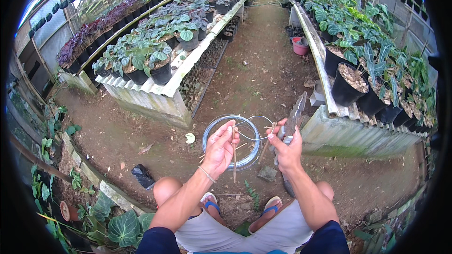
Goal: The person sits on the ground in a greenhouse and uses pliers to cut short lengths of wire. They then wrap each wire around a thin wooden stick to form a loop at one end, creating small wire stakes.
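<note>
head view, looking down at someone squatting on a dirt path between two plant benches. left hand [219, 148] is curled shut, pinching a thin wooden stick [234, 160] that hangs straight down, with the loose end of the wire touching the fingertips. right hand [286, 146] is clenched around a pair of pliers [294, 118], jaws pointing up and away, and also grips another short stick [269, 140]. the coil of wire [231, 142] lies on the ground just under both hands. black pots [347, 86] on the right bench [329, 127] hold coarse chips and leafy plants; pots on the left bench [155, 96] hold dark green plants. a red bucket [300, 46] sits further up the path. the open dirt runs straight ahead between the bench edges.
</note>
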The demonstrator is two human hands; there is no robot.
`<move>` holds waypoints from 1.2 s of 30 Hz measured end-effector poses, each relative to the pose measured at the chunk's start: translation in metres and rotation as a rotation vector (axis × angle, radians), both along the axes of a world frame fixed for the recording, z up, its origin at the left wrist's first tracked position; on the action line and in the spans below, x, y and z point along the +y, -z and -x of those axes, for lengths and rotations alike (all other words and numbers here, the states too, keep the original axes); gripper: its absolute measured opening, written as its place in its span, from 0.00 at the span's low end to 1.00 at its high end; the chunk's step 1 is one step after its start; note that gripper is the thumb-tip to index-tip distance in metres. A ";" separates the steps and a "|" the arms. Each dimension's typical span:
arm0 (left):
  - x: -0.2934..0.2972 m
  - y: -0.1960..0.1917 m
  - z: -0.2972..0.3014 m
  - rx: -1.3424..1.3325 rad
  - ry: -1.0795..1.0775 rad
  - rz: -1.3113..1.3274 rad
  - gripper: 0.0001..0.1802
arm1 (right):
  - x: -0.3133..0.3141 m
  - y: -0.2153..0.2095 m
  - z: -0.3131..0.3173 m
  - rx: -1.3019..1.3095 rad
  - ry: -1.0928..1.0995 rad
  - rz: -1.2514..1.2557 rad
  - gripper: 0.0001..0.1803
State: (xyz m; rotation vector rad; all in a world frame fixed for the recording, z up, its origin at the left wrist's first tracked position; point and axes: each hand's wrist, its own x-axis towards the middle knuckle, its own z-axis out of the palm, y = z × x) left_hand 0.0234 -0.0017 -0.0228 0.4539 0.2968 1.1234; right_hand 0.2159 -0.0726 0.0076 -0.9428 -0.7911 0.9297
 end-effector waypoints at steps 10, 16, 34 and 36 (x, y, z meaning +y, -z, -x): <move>0.002 0.000 0.005 -0.029 -0.031 -0.009 0.14 | -0.001 0.002 0.002 -0.086 -0.023 0.018 0.24; 0.002 0.003 0.006 -0.038 -0.016 -0.028 0.14 | -0.002 0.000 0.001 -0.042 -0.031 0.025 0.24; -0.002 -0.002 0.006 -0.018 -0.014 -0.024 0.13 | -0.006 -0.004 -0.001 -0.066 -0.062 0.032 0.23; -0.002 -0.003 0.006 -0.014 -0.015 -0.027 0.13 | -0.006 -0.004 -0.001 -0.052 -0.067 0.036 0.23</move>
